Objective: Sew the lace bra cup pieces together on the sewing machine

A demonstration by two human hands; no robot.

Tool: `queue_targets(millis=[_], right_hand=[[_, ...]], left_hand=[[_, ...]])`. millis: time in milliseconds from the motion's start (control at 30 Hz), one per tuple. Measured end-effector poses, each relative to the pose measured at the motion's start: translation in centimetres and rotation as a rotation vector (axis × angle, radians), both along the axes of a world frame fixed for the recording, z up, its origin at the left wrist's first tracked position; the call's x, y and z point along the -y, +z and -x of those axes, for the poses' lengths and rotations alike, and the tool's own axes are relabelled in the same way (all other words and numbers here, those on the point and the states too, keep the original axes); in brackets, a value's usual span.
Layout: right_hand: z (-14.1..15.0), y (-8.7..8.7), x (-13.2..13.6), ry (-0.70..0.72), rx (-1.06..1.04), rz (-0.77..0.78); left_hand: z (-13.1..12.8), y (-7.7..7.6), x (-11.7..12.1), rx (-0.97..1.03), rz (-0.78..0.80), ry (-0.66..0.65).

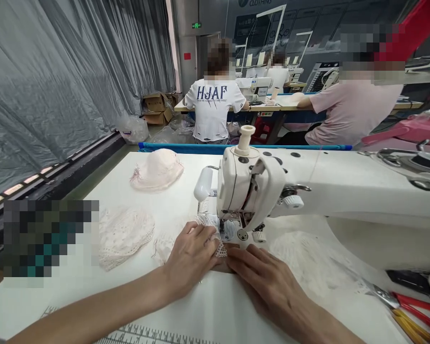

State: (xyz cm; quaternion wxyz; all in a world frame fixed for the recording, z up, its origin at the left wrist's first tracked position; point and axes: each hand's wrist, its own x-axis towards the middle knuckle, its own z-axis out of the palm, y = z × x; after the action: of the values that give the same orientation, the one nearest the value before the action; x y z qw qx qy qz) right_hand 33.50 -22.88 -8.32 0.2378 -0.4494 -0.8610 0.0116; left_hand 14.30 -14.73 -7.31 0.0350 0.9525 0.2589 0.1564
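Observation:
A white sewing machine [250,191] stands over the table, its needle area just beyond my fingertips. My left hand [195,253] presses a piece of white lace [221,249] near the presser foot, fingers bent and close together. From the right, my right hand [268,274] meets the lace's edge with its fingers together; its fingertips are partly hidden. More gathered pale lace spreads out beside my left hand. Left of it lies a stack of lace pieces [127,231], and behind that a pale pink fabric cup [157,169].
On the right are loose white lace [308,258], scissors with red handles [415,306] and a dark object [411,279] beside a cable. Ruler markings [146,332] run along the front. Two people sit at a table ahead, with another person further back.

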Motion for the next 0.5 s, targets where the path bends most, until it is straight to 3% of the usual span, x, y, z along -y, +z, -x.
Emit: queue_targets(millis=[500], right_hand=[[0.35,-0.62,-0.41,0.039,0.005,-0.137]], left_hand=[[-0.04,-0.34,0.28,-0.02,-0.048,0.002]])
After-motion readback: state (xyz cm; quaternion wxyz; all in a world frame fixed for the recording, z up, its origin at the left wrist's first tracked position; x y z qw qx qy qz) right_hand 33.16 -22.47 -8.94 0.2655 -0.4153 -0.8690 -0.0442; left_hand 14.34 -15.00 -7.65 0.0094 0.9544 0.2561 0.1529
